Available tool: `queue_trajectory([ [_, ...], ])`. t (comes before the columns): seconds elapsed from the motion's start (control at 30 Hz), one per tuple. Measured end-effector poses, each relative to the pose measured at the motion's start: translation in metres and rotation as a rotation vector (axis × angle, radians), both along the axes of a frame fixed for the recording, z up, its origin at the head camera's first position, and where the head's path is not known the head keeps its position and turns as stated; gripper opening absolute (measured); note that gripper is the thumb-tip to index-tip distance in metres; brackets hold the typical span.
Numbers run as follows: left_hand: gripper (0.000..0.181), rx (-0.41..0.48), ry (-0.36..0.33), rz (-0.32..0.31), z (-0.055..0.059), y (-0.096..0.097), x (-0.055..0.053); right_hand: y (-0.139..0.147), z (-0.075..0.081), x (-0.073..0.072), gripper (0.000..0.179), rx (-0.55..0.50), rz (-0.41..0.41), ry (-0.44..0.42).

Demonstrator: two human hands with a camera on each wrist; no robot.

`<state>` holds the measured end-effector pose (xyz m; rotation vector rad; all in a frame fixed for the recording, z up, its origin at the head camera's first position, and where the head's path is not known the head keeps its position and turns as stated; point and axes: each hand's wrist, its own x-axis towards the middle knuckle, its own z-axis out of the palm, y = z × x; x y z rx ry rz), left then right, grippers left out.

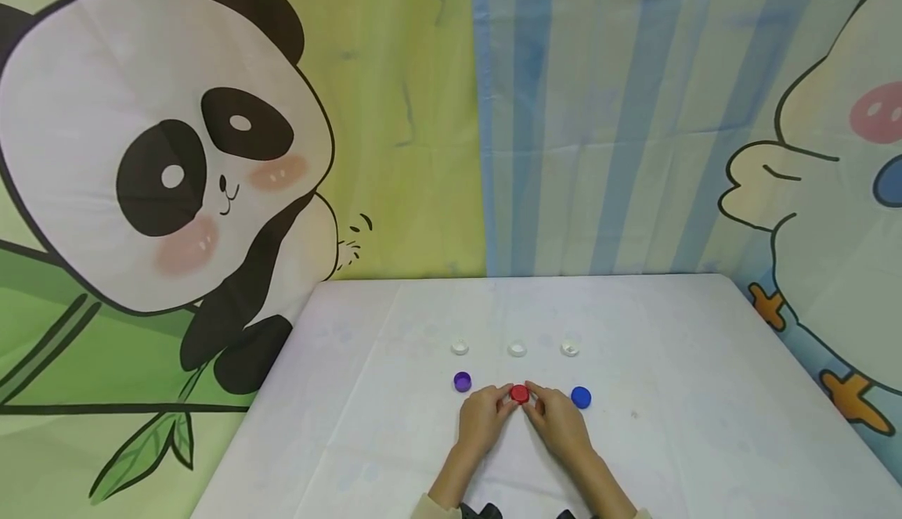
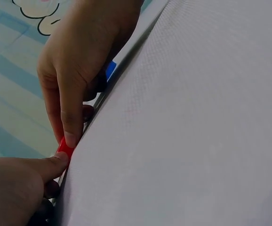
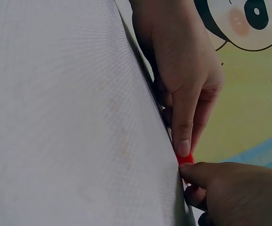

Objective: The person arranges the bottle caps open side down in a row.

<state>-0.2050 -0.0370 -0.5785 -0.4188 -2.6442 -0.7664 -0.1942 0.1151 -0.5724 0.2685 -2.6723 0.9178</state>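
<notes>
Both hands meet at a small red bottle cap (image 1: 519,394) on the white table. My left hand (image 1: 482,417) pinches the cap's left side between thumb and forefinger. From the opposite side my right hand (image 1: 559,421) grips it the same way. Close up in the left wrist view, the thumbs lie against the near side of the red cap (image 2: 64,149). A purple cap (image 1: 462,382) sits just beyond the left hand, its hollow side up. Right of the right hand lies a blue cap (image 1: 581,398).
Behind the coloured caps, three white round pieces stand in a row: a left one (image 1: 460,347), a middle one (image 1: 517,348) and a right one (image 1: 570,348). The white-covered table (image 1: 676,441) backs onto a printed curtain (image 1: 416,112) with a cartoon panda.
</notes>
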Motion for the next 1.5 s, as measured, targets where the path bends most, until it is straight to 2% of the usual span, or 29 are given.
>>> queue_trajectory([
  [0.27, 0.039, 0.033, -0.084, 0.007, 0.009, -0.006, 0.004, 0.0, 0.007, 0.002, 0.05, -0.001, 0.001, -0.03],
  [0.43, 0.039, 0.036, -0.147, 0.005, 0.018, -0.014, 0.007, -0.001, 0.013, 0.003, 0.044, -0.037, -0.001, -0.006],
  [0.57, 0.034, 0.089, -0.18, -0.003, 0.029, -0.022, 0.01, -0.003, 0.022, 0.0, 0.036, -0.089, 0.019, -0.003],
  [0.7, 0.028, 0.177, -0.123, -0.004, 0.037, -0.033, 0.008, -0.008, 0.031, -0.004, 0.029, -0.133, 0.066, -0.004],
  [0.83, 0.021, 0.289, -0.011, 0.024, 0.042, -0.047, 0.002, -0.016, 0.037, -0.008, 0.026, -0.144, 0.098, 0.01],
  [0.93, 0.019, 0.352, 0.049, 0.044, 0.04, -0.058, -0.004, -0.022, 0.039, -0.011, 0.026, -0.161, 0.108, 0.022],
  [1.0, 0.02, 0.371, 0.051, 0.039, 0.037, -0.065, -0.009, -0.027, 0.038, -0.014, 0.026, -0.172, 0.114, 0.033],
  [1.17, 0.027, 0.41, -0.037, -0.03, 0.027, -0.08, -0.017, -0.04, 0.037, -0.019, 0.028, -0.21, 0.144, 0.058],
  [1.27, 0.03, 0.442, -0.086, -0.05, 0.022, -0.088, -0.019, -0.05, 0.038, -0.02, 0.029, -0.227, 0.156, 0.078],
  [1.4, 0.033, 0.463, -0.121, -0.071, 0.017, -0.097, -0.021, -0.062, 0.037, -0.02, 0.03, -0.232, 0.16, 0.077],
  [1.5, 0.032, 0.451, -0.121, -0.092, 0.013, -0.102, -0.021, -0.069, 0.035, -0.021, 0.031, -0.213, 0.167, 0.056],
])
